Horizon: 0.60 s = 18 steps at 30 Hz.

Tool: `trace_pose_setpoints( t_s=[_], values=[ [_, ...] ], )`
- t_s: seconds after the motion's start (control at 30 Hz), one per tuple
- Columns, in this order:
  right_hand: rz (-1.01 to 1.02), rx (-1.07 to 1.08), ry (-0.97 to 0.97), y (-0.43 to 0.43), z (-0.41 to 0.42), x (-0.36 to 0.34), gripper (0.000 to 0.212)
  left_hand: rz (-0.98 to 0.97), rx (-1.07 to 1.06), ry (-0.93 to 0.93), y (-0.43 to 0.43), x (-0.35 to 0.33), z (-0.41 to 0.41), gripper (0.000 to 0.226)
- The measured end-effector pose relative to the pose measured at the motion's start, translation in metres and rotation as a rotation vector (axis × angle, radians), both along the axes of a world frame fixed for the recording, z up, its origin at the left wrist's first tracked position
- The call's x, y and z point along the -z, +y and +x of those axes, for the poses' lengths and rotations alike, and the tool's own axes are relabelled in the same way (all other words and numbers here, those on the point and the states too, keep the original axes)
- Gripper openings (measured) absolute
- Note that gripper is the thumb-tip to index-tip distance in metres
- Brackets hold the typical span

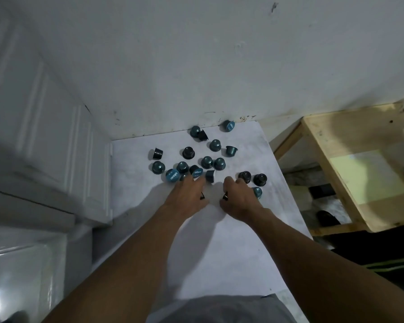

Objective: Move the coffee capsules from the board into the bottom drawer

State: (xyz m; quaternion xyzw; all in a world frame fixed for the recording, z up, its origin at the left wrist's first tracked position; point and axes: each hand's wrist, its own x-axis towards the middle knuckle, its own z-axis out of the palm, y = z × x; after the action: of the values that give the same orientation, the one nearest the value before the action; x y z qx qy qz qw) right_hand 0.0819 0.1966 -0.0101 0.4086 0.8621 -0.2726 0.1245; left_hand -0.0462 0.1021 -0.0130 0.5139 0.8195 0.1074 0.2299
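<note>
Several blue and black coffee capsules (207, 162) lie scattered on the far half of the white board (231, 248); one blue capsule (230, 125) leans against the wall. My left hand (187, 194) reaches over the near edge of the cluster, its fingertips on a blue-lidded capsule (197, 172), with a dark capsule (202, 195) tucked under the thumb. My right hand (240, 199) is beside it, fingers curled by a black capsule (245, 176), and another dark capsule (225, 196) shows under its palm. A blue capsule (257, 191) is partly hidden behind that hand.
A white panelled cabinet front (56, 141) rises left of the board, with a glossy white surface (21, 276) below it. The white wall (196, 66) closes the far side. A bare wooden frame (350, 173) stands to the right, dark clutter beneath it.
</note>
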Motion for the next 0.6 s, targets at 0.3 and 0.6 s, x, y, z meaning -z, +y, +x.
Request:
trace_pose_setpoints(
  t_s=[0.3, 0.6],
  values=[
    [0.132, -0.076, 0.097, -0.004, 0.015, -0.026, 0.024, 0.115, -0.121, 0.037, -0.017, -0.032, 0.021, 0.027],
    [0.176, -0.185, 0.295, -0.03, 0.062, -0.044, 0.035, 0.212, -0.325, 0.037, -0.058, -0.045, 0.088, 0.04]
  ],
)
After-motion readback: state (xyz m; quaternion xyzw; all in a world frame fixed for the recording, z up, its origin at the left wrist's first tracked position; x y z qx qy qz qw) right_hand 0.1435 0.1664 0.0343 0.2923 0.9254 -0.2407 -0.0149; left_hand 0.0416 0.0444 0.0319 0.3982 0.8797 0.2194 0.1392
